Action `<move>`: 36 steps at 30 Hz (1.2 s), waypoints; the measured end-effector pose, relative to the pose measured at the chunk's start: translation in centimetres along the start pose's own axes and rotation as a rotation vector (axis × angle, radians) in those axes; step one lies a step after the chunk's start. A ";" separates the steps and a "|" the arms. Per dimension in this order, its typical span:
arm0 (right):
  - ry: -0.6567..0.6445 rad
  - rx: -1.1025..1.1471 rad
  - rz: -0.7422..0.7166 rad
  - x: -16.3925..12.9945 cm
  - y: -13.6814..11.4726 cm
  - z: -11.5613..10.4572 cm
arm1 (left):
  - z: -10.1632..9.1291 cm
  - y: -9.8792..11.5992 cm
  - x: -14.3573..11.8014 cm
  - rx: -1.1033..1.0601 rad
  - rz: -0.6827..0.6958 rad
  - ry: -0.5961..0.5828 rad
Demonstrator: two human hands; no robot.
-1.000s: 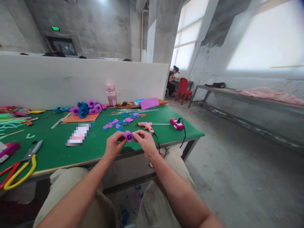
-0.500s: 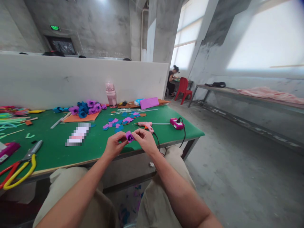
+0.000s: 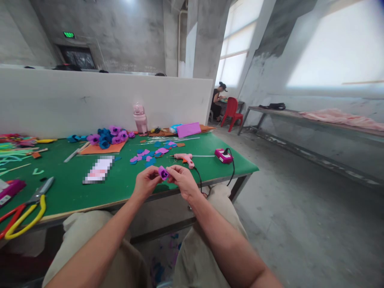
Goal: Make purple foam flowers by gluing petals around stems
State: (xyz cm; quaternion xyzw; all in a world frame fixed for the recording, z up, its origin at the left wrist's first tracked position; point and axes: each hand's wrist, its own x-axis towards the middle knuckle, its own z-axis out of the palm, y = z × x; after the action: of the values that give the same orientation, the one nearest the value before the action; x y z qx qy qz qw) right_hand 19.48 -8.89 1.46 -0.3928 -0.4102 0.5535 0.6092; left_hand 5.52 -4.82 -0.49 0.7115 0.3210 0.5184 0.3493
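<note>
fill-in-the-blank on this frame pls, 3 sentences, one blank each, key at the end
1. Both hands, the left hand and the right hand, pinch a small ____ foam flower.
2. The pink glue gun lies on the ____ table.
3. The scissors by the near left edge have ____ and red handles.

Missing words: purple; green; yellow
</note>
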 end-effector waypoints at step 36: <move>0.034 -0.049 0.026 -0.4 0.2 0.3 | -0.3 0.6 -0.1 0.323 0.059 0.159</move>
State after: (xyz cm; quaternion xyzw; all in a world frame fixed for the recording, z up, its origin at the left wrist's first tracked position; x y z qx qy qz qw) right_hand 19.10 -9.24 1.38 -0.4223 -0.4079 0.5444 0.5991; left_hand 5.22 -5.23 0.03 0.7243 0.4056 0.5248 0.1885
